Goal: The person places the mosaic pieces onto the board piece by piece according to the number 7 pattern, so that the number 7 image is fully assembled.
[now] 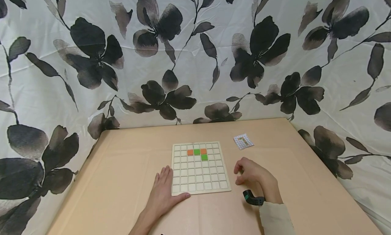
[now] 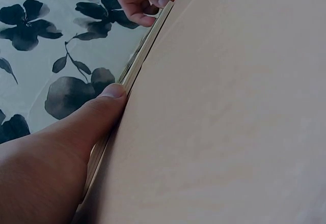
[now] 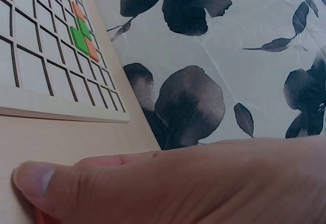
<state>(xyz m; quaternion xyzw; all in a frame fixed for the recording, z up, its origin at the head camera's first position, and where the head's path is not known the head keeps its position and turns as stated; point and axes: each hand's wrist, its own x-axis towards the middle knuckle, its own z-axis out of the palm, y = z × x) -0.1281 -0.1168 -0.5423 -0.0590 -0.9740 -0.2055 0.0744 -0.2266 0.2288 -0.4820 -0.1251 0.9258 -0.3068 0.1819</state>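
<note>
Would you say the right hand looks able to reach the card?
Probably yes: the card lies beyond the right hand with nothing visible between them, though that hand seems to pinch something orange.

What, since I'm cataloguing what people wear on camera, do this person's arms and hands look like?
The left hand wears no visible glove or ring, and no sleeve shows on its forearm. The right hand is gloveless too; at its wrist is a black band with a green patch, above a cream sleeve.

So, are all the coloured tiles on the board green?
No, the board holds two orange tiles and two green tiles.
</note>
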